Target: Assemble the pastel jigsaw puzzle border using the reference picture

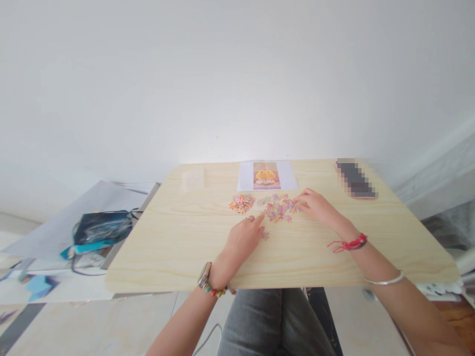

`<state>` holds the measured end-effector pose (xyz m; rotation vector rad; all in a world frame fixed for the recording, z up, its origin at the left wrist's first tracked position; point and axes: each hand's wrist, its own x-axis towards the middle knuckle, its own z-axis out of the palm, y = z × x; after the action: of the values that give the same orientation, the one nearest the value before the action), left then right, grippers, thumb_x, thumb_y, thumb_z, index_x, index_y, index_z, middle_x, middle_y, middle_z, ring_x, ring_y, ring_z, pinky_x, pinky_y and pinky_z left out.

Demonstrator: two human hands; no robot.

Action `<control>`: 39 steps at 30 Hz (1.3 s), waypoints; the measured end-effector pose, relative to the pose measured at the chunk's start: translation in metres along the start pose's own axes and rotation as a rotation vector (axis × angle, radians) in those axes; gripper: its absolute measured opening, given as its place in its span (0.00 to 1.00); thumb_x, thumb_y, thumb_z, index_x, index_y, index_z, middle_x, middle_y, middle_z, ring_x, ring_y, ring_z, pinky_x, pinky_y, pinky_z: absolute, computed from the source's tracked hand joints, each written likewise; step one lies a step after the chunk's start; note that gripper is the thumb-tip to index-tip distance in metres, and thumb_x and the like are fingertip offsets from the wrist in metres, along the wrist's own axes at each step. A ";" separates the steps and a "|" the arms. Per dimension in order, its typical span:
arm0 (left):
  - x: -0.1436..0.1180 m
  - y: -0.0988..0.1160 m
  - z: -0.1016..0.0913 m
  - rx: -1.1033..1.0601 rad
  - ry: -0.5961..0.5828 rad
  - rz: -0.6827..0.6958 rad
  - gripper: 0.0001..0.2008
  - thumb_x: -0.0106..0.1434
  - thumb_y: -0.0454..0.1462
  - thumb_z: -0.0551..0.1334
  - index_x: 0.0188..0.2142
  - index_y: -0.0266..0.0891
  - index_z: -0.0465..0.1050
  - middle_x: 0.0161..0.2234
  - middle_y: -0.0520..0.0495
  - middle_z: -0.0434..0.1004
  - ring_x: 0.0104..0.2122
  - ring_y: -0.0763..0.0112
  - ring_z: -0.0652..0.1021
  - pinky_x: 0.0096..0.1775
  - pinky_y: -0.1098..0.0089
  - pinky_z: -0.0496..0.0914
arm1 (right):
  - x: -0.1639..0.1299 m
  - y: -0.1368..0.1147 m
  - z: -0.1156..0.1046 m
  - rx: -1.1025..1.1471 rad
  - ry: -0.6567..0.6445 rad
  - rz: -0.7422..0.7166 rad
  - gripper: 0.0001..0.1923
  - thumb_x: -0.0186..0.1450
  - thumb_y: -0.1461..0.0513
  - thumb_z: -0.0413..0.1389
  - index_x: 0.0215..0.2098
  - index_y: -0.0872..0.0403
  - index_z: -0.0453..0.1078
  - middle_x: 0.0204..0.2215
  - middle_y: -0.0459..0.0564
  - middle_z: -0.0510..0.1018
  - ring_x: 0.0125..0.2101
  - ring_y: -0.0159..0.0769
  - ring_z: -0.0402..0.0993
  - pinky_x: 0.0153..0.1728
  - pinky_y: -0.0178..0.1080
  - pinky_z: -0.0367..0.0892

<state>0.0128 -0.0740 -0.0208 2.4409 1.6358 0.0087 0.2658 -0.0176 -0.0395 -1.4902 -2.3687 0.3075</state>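
Loose pink and lilac jigsaw puzzle pieces [279, 210] lie spread on the table in front of me. My left hand [242, 242] reaches to their left edge, its index finger stretched out and its thumb apart. Close to that thumb lies a single puzzle piece [265, 236]. On the other side, my right hand [315, 205] has its fingertips drawn together on a puzzle piece at the right edge of the spread; the fingers partly hide it. A denser heap of orange and pink puzzle pieces [241, 203] sits to the left.
Behind the pieces lies a paper sheet [245, 178] with a printed picture of a yellow figure. A phone [356, 179], blurred out, is at the back right of the wooden table [166, 247]. A pale translucent packet [193, 180] lies back left. Off the table's left side is a dark bag [104, 228].
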 end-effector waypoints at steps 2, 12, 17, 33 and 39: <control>-0.005 -0.001 0.001 -0.003 0.002 -0.005 0.18 0.65 0.37 0.50 0.55 0.42 0.59 0.40 0.44 0.73 0.38 0.65 0.76 0.37 0.69 0.69 | -0.002 0.000 -0.002 -0.026 0.005 0.011 0.10 0.62 0.65 0.50 0.36 0.55 0.74 0.34 0.52 0.71 0.34 0.36 0.70 0.39 0.37 0.63; -0.019 0.001 0.004 -0.026 -0.024 -0.023 0.17 0.66 0.37 0.49 0.54 0.41 0.61 0.41 0.44 0.73 0.38 0.64 0.76 0.37 0.67 0.70 | 0.025 -0.040 0.006 0.023 -0.021 -0.112 0.09 0.63 0.65 0.51 0.37 0.55 0.73 0.36 0.51 0.70 0.35 0.33 0.68 0.39 0.35 0.61; -0.024 -0.002 0.007 -0.032 -0.041 -0.033 0.17 0.66 0.37 0.50 0.54 0.41 0.61 0.41 0.44 0.73 0.39 0.64 0.76 0.38 0.68 0.69 | 0.035 -0.055 0.010 -0.072 -0.076 -0.047 0.10 0.62 0.64 0.51 0.29 0.56 0.73 0.32 0.50 0.70 0.31 0.32 0.67 0.36 0.34 0.59; -0.024 0.001 0.010 -0.031 -0.044 -0.049 0.17 0.66 0.37 0.49 0.55 0.44 0.59 0.41 0.45 0.72 0.39 0.65 0.75 0.39 0.69 0.69 | 0.016 -0.050 0.017 -0.012 -0.050 -0.164 0.06 0.61 0.65 0.54 0.32 0.54 0.73 0.35 0.50 0.70 0.34 0.33 0.67 0.37 0.36 0.59; -0.007 0.004 0.004 -0.022 -0.013 0.005 0.17 0.66 0.38 0.49 0.54 0.43 0.58 0.40 0.44 0.72 0.39 0.65 0.75 0.37 0.69 0.69 | 0.022 -0.060 0.020 -0.118 -0.076 -0.095 0.07 0.62 0.64 0.53 0.27 0.56 0.71 0.32 0.50 0.69 0.33 0.33 0.66 0.35 0.36 0.57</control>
<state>0.0144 -0.0829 -0.0231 2.4239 1.6149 0.0119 0.1998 -0.0241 -0.0340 -1.4341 -2.5482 0.2079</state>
